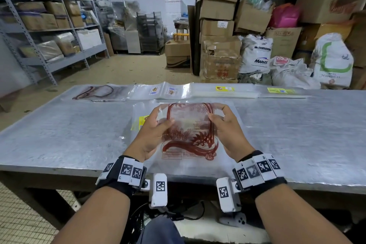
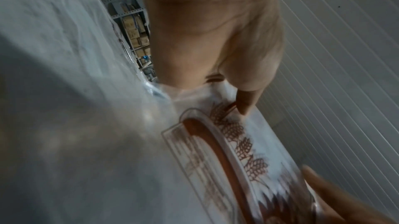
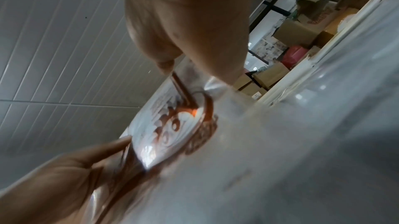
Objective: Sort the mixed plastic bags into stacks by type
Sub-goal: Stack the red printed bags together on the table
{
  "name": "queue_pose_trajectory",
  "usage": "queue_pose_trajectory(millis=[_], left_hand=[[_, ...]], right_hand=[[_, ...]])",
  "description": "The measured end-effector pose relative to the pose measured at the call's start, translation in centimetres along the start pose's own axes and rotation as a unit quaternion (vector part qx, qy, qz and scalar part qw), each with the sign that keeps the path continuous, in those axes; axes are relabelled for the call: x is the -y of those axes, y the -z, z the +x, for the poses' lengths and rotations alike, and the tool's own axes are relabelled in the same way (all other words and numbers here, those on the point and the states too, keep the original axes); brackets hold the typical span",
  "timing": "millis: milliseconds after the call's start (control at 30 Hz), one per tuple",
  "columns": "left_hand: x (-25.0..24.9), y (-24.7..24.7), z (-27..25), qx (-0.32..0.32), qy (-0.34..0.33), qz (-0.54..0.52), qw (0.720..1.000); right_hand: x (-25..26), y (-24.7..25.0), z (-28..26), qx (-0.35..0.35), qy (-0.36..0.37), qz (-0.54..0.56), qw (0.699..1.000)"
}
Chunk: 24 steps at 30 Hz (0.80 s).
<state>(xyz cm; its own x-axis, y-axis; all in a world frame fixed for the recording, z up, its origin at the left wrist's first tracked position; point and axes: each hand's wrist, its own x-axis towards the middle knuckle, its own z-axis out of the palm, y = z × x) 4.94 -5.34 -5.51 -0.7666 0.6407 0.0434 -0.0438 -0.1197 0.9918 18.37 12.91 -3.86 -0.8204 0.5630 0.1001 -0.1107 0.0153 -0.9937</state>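
Nearest, both hands hold one clear bag printed with a red-brown design, raised above the near half of the table. The left hand pinches the bag's left edge, thumb on top and fingers underneath. The right hand pinches the right edge the same way, thumb on the upper face and fingers curled behind. In the left wrist view the thumb presses on the printed film; in the right wrist view the thumb meets the film at the printed band.

Under the held bag, more clear bags lie flat on the table; one carries a yellow label, just left of the left hand.

Along the far edge four stacks lie in a row: a stack with red-brown print at the left, a stack with small blue-and-white labels, a stack with a yellow-and-red label, and a stack with a yellow-green label at the right.
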Motion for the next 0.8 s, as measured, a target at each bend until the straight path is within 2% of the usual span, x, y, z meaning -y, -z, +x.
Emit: queue_pose_trajectory(millis=[100,167,300,400,533,600,700,800], left_hand=[[0.2,-0.4,0.2,-0.039,-0.017,0.058,0.997],[0.4,-0.5,0.2,-0.034,-0.008,0.077,0.996],[0.7,0.2,-0.1,-0.037,-0.016,0.081,0.996],[0.5,1.5,-0.4,-0.046,-0.044,0.078,0.995],[0.0,4.0,-1.2,-0.068,-0.061,0.072,0.993],[-0.1,5.2,-1.7,-0.081,-0.055,0.079,0.992],[0.1,6.6,-2.4,-0.097,-0.042,0.102,0.989],[0.4,7.6,-2.7,-0.109,-0.012,0.132,0.985]], right_hand=[[-0.2,-0.7,-0.1,-0.015,0.001,-0.022,1.0],[-0.5,-1.2,-0.2,-0.019,0.008,-0.055,0.998],[-0.8,-1.9,-0.5,-0.02,0.033,-0.073,0.997],[-1.1,-2.0,-0.2,-0.01,0.021,-0.08,0.997],[-1.5,-1.0,0.4,-0.007,-0.001,-0.146,0.989],[-1.8,0.1,0.9,-0.02,-0.001,-0.234,0.972],[-2.0,1.0,0.9,-0.023,-0.011,-0.421,0.907],[-2.7,0.7,0.5,0.041,-0.044,-0.512,0.857]])
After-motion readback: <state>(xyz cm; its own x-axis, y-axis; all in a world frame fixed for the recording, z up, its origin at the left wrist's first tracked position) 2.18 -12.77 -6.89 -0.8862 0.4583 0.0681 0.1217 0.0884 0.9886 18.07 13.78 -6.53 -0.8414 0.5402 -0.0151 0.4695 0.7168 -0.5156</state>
